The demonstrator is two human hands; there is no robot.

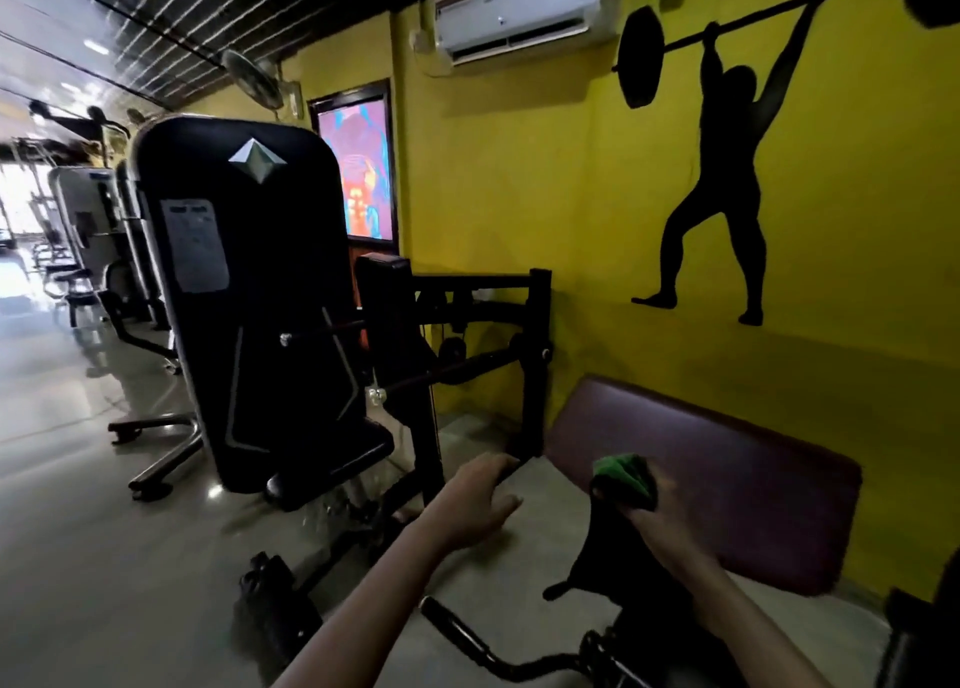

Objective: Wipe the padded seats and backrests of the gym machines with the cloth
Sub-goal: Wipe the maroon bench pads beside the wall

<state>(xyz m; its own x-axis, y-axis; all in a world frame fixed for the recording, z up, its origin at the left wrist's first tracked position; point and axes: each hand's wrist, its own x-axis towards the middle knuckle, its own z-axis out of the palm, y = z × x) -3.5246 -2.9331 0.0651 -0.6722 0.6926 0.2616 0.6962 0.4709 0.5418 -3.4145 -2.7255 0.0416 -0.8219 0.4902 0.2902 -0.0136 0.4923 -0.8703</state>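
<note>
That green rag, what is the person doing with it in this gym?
The person is cleaning gym equipment. Their right hand grips a green cloth and presses it against the maroon pad by the yellow wall. Their left hand rests on the black frame beside the pad. A tall black machine stands to the left, not being touched.

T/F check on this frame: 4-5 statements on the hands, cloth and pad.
1. The right hand grips a green cloth. True.
2. The cloth is against the maroon pad. True.
3. The left hand holds a spray bottle. False: it holds nothing; its fingers reach to a black frame bar by the pad's left end.
4. The wall behind the pad is blue. False: it is yellow.
5. An air conditioner is mounted high on the wall. True.
</note>
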